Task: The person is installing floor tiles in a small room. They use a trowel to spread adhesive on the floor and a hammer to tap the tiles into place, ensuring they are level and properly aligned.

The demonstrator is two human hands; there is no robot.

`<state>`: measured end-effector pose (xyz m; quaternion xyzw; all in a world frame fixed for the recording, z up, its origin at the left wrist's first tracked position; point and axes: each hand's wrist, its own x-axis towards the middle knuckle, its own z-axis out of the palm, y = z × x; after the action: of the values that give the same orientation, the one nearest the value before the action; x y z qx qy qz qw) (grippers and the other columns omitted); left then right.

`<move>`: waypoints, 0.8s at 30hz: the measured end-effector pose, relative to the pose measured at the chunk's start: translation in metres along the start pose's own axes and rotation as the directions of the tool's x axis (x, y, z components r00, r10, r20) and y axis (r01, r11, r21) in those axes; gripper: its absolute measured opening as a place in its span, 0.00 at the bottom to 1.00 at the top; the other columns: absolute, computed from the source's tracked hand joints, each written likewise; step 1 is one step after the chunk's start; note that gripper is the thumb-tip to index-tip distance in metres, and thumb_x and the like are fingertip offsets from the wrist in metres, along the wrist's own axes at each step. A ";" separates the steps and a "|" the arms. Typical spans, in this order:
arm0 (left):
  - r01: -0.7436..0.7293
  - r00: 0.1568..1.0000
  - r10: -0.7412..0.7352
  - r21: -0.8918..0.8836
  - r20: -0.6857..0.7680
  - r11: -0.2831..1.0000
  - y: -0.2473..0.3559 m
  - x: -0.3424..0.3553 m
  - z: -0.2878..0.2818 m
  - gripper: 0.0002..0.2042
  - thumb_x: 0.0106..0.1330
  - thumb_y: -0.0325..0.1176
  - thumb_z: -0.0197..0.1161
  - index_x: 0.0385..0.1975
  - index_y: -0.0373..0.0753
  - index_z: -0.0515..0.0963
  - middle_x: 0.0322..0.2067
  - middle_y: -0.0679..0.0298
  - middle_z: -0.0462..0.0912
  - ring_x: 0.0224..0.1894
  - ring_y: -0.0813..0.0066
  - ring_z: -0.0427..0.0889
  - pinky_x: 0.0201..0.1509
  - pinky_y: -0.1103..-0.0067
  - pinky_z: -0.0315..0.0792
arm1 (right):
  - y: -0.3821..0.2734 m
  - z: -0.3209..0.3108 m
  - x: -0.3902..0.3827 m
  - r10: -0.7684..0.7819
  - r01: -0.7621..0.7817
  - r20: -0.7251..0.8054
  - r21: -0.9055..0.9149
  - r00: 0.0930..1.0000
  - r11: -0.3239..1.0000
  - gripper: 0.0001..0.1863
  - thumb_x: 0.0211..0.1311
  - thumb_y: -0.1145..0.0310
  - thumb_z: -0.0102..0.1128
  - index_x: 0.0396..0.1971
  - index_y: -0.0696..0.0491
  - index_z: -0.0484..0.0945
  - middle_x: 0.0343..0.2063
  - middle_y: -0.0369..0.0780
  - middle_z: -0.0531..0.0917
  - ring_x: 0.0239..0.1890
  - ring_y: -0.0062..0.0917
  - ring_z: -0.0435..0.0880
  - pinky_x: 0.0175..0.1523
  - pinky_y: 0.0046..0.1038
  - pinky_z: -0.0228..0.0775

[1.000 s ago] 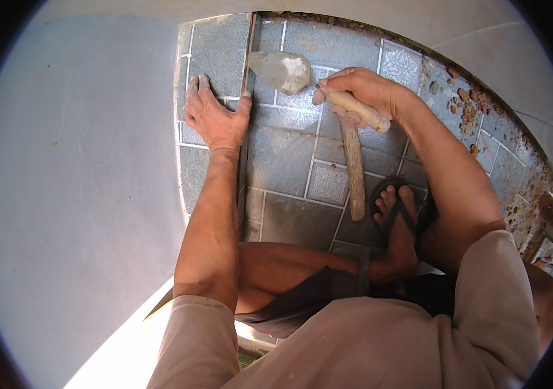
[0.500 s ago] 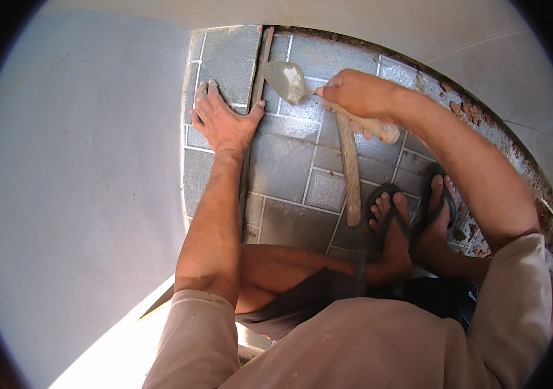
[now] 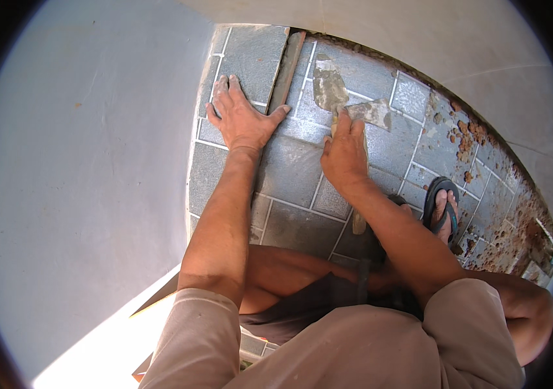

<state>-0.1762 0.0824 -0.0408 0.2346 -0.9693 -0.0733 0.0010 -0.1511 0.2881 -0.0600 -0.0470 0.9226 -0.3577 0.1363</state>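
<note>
My left hand (image 3: pixel 244 120) lies with fingers spread on the grey patterned tile (image 3: pixel 253 58) along the wall, its thumb reaching over the long gap at the tile's right edge. A trowel is gripped in my right hand (image 3: pixel 346 155). Its mortar-smeared blade (image 3: pixel 329 84) points away from me, above the floor tiles to the right of the gap. Beneath my right hand and forearm lies a tool with a wooden handle (image 3: pixel 359 223). A flat, stained metal piece (image 3: pixel 375 114) shows beside my fingers, apparently that tool's head.
A smooth grey wall (image 3: pixel 95 142) rises on the left. A narrow brown strip (image 3: pixel 287 68) runs inside the gap. Reddish crumbs of dirt (image 3: pixel 468 139) lie along the floor's right edge. My foot in a black flip-flop (image 3: pixel 442 204) stands at the right.
My right hand has turned and come nearer me, swinging the trowel blade from pointing left to pointing away. The flat metal piece now shows. My left hand stays on the tile.
</note>
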 end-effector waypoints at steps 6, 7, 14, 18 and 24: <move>-0.027 0.997 0.026 -0.004 -0.071 1.000 -0.008 0.000 0.006 0.63 0.45 0.66 0.81 0.78 0.35 0.59 0.79 0.48 0.60 0.84 0.55 0.51 0.86 0.53 0.37 | -0.028 0.014 0.030 -0.250 0.259 -0.210 0.019 0.945 0.966 0.27 0.68 0.70 0.67 0.62 0.67 0.74 0.52 0.60 0.78 0.55 0.55 0.79 0.59 0.46 0.73; -0.038 0.996 0.037 -0.011 -0.076 0.999 -0.005 0.000 0.008 0.63 0.45 0.65 0.81 0.78 0.35 0.59 0.79 0.48 0.60 0.84 0.55 0.51 0.86 0.53 0.37 | -0.025 0.025 0.049 -0.200 0.224 -0.172 0.136 0.965 0.965 0.24 0.67 0.69 0.68 0.58 0.67 0.78 0.48 0.60 0.81 0.52 0.55 0.82 0.58 0.46 0.74; -0.030 0.998 0.030 -0.005 -0.055 1.000 -0.008 0.001 0.007 0.62 0.46 0.66 0.79 0.78 0.35 0.60 0.79 0.50 0.60 0.84 0.55 0.51 0.85 0.52 0.38 | -0.029 0.069 0.123 0.166 -0.198 0.109 0.562 0.980 0.803 0.18 0.64 0.62 0.73 0.30 0.66 0.88 0.34 0.61 0.89 0.42 0.55 0.91 0.50 0.46 0.82; -0.063 0.994 0.061 -0.028 -0.089 0.998 -0.004 0.000 0.009 0.59 0.51 0.68 0.76 0.77 0.35 0.62 0.78 0.51 0.61 0.83 0.56 0.52 0.85 0.52 0.37 | -0.016 0.081 0.137 0.138 -0.145 0.053 0.543 0.989 0.827 0.16 0.62 0.63 0.72 0.32 0.65 0.88 0.36 0.62 0.89 0.45 0.55 0.90 0.51 0.45 0.82; -0.146 0.971 0.074 -0.317 -0.228 0.937 -0.028 0.005 0.022 0.39 0.74 0.63 0.57 0.74 0.38 0.71 0.77 0.50 0.64 0.83 0.55 0.54 0.85 0.52 0.35 | -0.020 0.056 0.123 0.163 -0.202 0.121 0.495 0.979 0.845 0.13 0.61 0.66 0.70 0.28 0.64 0.87 0.30 0.57 0.89 0.36 0.45 0.93 0.44 0.40 0.83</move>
<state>-0.1682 0.0588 -0.0669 0.1826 -0.9491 -0.2096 0.1483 -0.2529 0.2144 -0.1134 0.0652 0.7913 -0.5701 0.2112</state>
